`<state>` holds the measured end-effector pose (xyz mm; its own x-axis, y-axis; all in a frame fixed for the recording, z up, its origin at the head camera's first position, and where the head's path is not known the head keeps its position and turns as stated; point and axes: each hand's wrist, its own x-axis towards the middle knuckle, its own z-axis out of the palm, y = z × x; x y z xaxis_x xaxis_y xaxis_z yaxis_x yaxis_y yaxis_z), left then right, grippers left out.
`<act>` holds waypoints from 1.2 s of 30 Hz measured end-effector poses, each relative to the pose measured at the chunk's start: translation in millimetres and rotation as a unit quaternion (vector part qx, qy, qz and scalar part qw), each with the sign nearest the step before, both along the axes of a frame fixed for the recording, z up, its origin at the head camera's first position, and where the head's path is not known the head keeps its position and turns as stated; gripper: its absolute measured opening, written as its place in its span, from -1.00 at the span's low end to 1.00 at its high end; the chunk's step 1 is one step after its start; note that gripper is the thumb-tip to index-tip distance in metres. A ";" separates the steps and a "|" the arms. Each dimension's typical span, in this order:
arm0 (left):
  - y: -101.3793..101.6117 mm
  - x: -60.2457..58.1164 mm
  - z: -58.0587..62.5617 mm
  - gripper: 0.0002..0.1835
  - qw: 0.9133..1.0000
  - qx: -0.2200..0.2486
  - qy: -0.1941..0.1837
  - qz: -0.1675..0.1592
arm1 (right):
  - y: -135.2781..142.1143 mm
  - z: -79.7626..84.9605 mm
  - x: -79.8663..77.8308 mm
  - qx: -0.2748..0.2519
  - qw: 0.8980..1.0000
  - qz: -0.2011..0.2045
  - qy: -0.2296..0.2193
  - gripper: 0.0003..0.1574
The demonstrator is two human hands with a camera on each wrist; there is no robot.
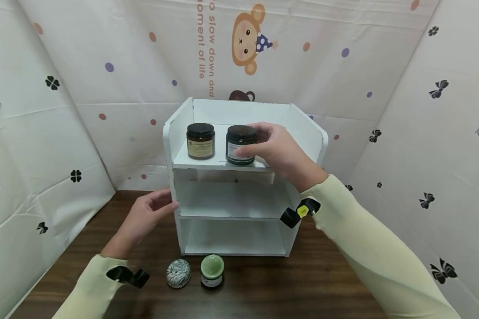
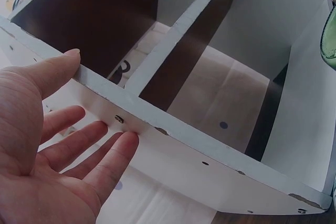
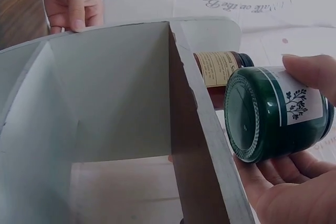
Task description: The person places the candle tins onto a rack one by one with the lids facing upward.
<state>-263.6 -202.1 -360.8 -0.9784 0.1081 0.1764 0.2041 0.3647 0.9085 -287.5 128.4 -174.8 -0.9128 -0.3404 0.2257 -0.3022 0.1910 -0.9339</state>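
Observation:
My right hand [image 1: 277,148] grips a dark green glass jar [image 3: 278,114] with a black lid and white label, thumb on the label and fingers round the other side. The jar is at the front edge of the top shelf; its base shows in the right wrist view. Beside it on that shelf stands a brown jar [image 1: 201,141] with a black lid and cream label. My left hand [image 1: 149,215] touches the left side of the white shelf unit [image 1: 231,254]. In the left wrist view, its thumb lies at the front edge and its fingers [image 2: 113,156] reach along the side panel.
On the brown wooden table [image 1: 303,288], in front of the unit, are a grey-and-white yarn-like ball [image 1: 178,273] and a small jar [image 1: 212,271] with a green top. Printed white cloth [image 1: 131,53] hangs behind and at both sides. The unit's lower shelves [image 1: 231,199] face me.

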 end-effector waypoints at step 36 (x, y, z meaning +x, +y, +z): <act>0.9 -0.5 -0.9 -0.31 1.000 -0.012 0.012 0.001 | -17.4 8.2 -24.2 0.062 0.997 -0.040 -0.038 -0.23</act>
